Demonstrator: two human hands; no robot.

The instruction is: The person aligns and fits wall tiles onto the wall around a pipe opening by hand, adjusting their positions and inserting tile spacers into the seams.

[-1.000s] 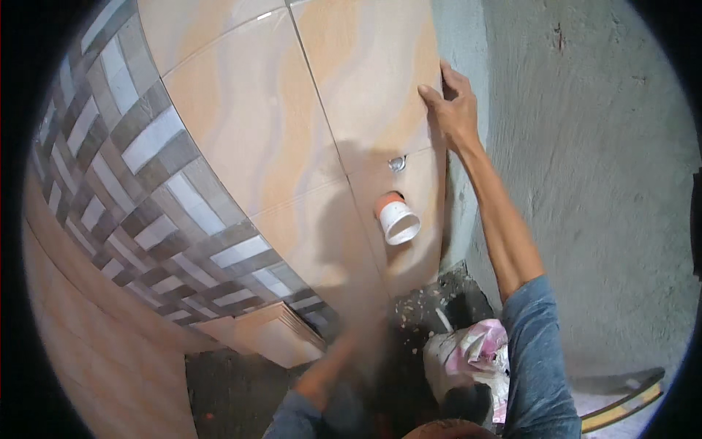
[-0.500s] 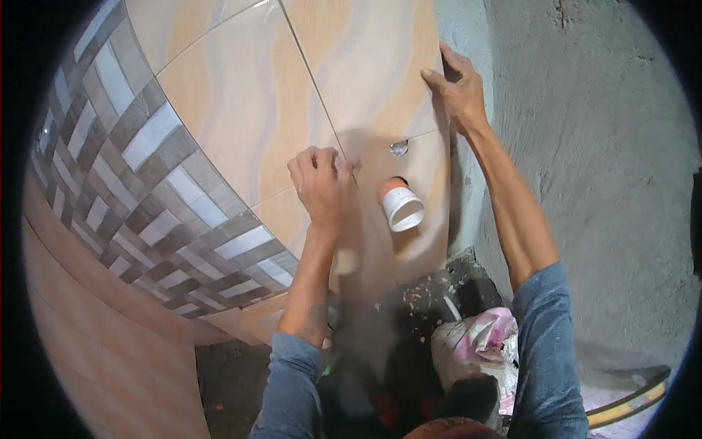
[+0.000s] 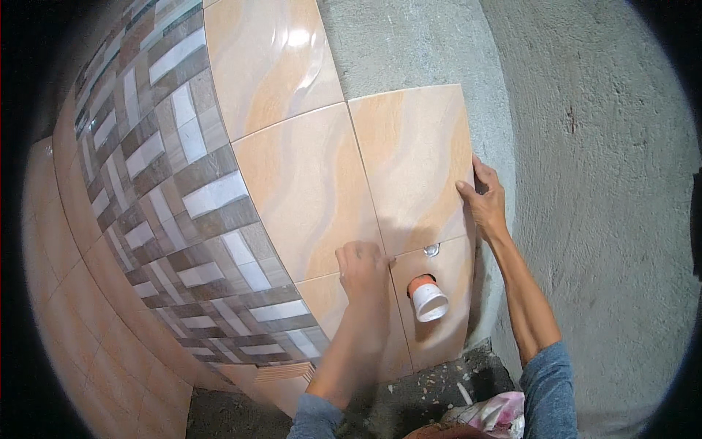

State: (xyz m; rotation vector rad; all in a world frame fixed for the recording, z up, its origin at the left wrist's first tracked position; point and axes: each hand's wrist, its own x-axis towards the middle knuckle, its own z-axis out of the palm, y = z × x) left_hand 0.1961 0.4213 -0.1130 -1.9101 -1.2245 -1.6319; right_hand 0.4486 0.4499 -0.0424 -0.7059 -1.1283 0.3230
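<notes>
A cream wall tile (image 3: 413, 157) with orange and grey waves stands against the wall, its top and right edges free. My right hand (image 3: 488, 205) grips its right edge, thumb on the face and fingers round the side. Close to the joint between this tile and its left neighbour (image 3: 303, 194), my left hand (image 3: 360, 272) has its fingers curled together; whatever they pinch is too small or hidden to make out. Below the tile, a white and orange pipe end (image 3: 429, 301) sticks out of the lower tile (image 3: 446, 336). A small round fitting (image 3: 431, 250) sits at the seam.
Brown, grey and white mosaic-patterned tiles (image 3: 186, 197) cover the wall to the left. Bare grey cement (image 3: 592, 205) lies at the right. On the dark, debris-strewn floor (image 3: 417, 391) are a pink and white sack (image 3: 497, 415) and a stack of tile pieces (image 3: 285, 372).
The view has shifted upward, showing the tile's top edge and bare wall above. My right hand still holds the tile edge; my left hand stays by the joint, fingers curled.
</notes>
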